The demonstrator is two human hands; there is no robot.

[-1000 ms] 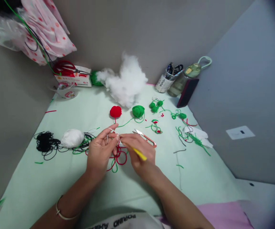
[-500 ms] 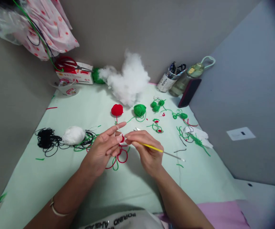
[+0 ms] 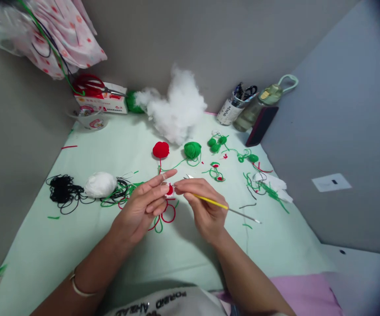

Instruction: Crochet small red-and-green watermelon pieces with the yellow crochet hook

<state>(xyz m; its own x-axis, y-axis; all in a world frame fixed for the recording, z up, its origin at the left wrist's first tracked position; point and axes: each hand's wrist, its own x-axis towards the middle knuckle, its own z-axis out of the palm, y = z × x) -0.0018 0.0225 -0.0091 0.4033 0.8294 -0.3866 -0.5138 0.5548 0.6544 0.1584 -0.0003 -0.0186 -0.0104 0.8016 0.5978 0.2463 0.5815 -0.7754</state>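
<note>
My left hand (image 3: 148, 199) pinches a small red and white crochet piece (image 3: 170, 190) between thumb and fingers, with white yarn running over its raised forefinger. My right hand (image 3: 206, 206) is closed round a crochet hook (image 3: 213, 202) with a yellow grip; its tip meets the piece and is hidden by the fingers. The hook's metal back end points to the lower right. Beneath the hands lie loops of red yarn (image 3: 169, 213) and green yarn. Just beyond them sit a red yarn ball (image 3: 161, 150) and a green yarn ball (image 3: 192, 150).
White stuffing (image 3: 177, 109) is heaped at the back. Black yarn (image 3: 61, 188) and a white yarn ball (image 3: 100, 185) lie left. Red-handled scissors (image 3: 91, 85) rest on a box. Small green pieces (image 3: 215, 144), a pen cup (image 3: 231, 109), a bottle (image 3: 259, 107) and a phone (image 3: 261, 126) are right.
The hook's back end has swung slightly right and down as my right hand shifted. More of the piece's white edge shows. The whole view has moved a little.
</note>
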